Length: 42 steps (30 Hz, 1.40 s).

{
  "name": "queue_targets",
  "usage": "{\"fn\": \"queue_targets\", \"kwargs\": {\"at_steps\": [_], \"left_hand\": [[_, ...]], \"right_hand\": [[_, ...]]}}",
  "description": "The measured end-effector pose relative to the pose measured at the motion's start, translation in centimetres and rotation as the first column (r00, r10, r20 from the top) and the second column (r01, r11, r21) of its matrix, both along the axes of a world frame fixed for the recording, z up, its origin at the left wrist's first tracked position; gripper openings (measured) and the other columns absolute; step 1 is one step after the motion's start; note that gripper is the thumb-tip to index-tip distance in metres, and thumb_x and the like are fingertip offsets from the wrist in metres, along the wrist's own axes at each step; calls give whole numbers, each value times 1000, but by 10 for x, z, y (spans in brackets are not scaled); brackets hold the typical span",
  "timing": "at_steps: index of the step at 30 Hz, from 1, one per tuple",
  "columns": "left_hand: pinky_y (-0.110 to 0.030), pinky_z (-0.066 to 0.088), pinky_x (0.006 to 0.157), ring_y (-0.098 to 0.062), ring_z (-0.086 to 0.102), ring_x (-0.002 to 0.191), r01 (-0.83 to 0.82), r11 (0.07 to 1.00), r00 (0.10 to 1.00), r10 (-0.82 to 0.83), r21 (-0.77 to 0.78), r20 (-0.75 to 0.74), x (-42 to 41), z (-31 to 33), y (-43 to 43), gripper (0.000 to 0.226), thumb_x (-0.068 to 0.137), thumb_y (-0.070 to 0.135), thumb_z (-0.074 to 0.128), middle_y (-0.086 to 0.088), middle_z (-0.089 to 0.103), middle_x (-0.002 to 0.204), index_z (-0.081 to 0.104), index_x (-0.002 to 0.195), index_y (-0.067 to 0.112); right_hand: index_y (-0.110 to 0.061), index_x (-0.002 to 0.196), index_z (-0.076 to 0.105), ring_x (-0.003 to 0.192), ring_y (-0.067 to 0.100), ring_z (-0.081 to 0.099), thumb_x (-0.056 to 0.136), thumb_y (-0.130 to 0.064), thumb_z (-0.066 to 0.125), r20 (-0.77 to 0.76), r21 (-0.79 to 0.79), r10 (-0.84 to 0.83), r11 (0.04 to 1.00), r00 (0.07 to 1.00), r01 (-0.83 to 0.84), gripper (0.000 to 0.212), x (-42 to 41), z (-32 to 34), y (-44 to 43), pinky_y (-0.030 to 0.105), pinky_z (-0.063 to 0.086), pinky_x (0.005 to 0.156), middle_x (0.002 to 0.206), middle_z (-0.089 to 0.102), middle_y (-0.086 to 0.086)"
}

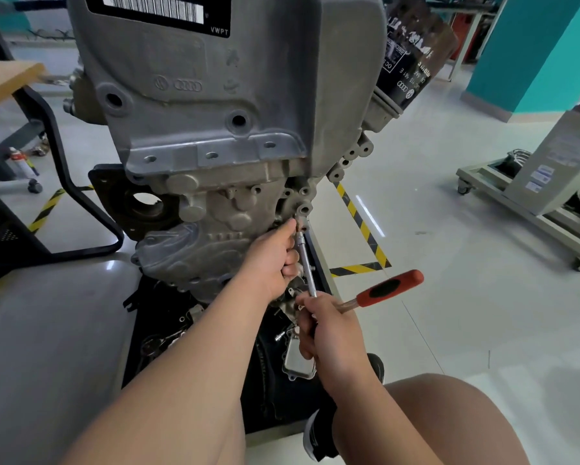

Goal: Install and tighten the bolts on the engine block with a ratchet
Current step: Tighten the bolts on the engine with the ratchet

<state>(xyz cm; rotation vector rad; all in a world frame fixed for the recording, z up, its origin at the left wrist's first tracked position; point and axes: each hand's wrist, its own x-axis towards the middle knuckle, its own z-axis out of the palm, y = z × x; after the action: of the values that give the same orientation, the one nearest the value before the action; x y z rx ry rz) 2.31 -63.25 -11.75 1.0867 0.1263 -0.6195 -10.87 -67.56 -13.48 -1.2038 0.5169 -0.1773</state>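
Note:
A large grey engine block point(215, 129) fills the upper middle of the head view. A ratchet with a red and black handle point(391, 287) carries a long silver extension bar point(304, 260) that runs up to a bolt boss point(304, 209) on the block's right side. My left hand point(275, 260) grips the upper part of the extension bar near the socket. My right hand point(329, 333) holds the ratchet at its head, where the bar meets the handle. The bolt itself is hidden by the socket and my fingers.
A black oil filter point(412, 58) sticks out at the block's upper right. A black tray point(275, 397) under the engine holds loose metal parts. A wheeled cart point(530, 196) stands on the floor at the right, a black frame point(64, 182) at the left. My knee point(449, 421) is at the lower right.

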Motion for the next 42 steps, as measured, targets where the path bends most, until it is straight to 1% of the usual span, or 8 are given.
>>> {"fn": "queue_targets", "kwargs": {"at_steps": [7, 15, 18, 22, 30, 36, 39, 42], "left_hand": [[-15, 15, 32, -3, 24, 32, -38, 998, 993, 33, -45, -117, 5, -2, -10, 23, 96, 31, 54, 12, 39, 42, 65, 79, 21], [-14, 16, 29, -4, 26, 29, -34, 990, 979, 6, -134, -205, 5, 0, -11, 24, 96, 32, 53, 11, 36, 39, 63, 77, 21], [-14, 16, 30, -4, 25, 31, -42, 996, 983, 28, -74, -180, 6, -1, -12, 19, 95, 33, 56, 12, 37, 41, 64, 83, 22], [-14, 17, 29, -4, 24, 30, -66, 997, 986, 59, -39, -157, 7, -4, -17, 18, 95, 31, 55, 12, 40, 40, 62, 84, 20], [-14, 18, 28, -3, 26, 29, -104, 982, 975, 69, -158, -213, 7, -8, -19, 27, 96, 30, 52, 12, 34, 40, 63, 75, 18], [-26, 10, 64, -6, 27, 40, -105, 982, 969, 66, -157, -238, 8, -11, -21, 25, 95, 32, 56, 12, 41, 42, 62, 75, 19], [-25, 25, 49, -8, 30, 44, -124, 985, 968, 94, -120, -234, 6, -8, -22, 20, 94, 31, 58, 13, 44, 41, 63, 81, 17], [-15, 20, 31, -3, 26, 30, -136, 985, 966, 106, -110, -237, 2, -2, -21, 19, 95, 30, 56, 13, 40, 39, 61, 81, 19]], "right_hand": [[-21, 55, 61, 41, 13, 30, 89, -10, 52, -50, -97, -59, 994, 997, 54, 37, 11, -2, 6, 27, 25, 44, 49, 41, 0], [1, 68, 53, 41, 12, 31, 87, -11, 54, -65, -283, -81, 957, 995, 60, 22, 12, 2, -1, 26, 24, 44, 46, 39, -2], [-5, 65, 49, 45, 12, 33, 86, -16, 53, -75, -455, -92, 889, 993, 48, 24, 11, 3, -1, 29, 27, 48, 48, 38, -5], [-36, 54, 46, 43, 8, 33, 84, -28, 48, -89, -676, -97, 737, 991, 12, 31, 9, 5, 3, 27, 27, 48, 45, 45, -12], [-22, 59, 37, 47, 12, 34, 74, -36, 43, -121, -741, -54, 669, 991, -54, 22, 5, 13, -4, 28, 29, 49, 50, 48, -11], [-25, 50, 36, 43, 11, 27, 85, -21, 51, -129, -723, -86, 690, 988, -34, 39, 7, 16, -7, 27, 23, 45, 41, 36, -8], [-27, 48, 37, 42, 9, 23, 84, -16, 49, -161, -676, -89, 735, 983, -44, 40, 8, 18, -8, 27, 22, 44, 41, 30, -8], [-21, 50, 31, 39, 9, 21, 86, -13, 50, -173, -649, -86, 759, 981, -47, 41, 7, 21, -13, 19, 19, 37, 40, 26, -9]]}}
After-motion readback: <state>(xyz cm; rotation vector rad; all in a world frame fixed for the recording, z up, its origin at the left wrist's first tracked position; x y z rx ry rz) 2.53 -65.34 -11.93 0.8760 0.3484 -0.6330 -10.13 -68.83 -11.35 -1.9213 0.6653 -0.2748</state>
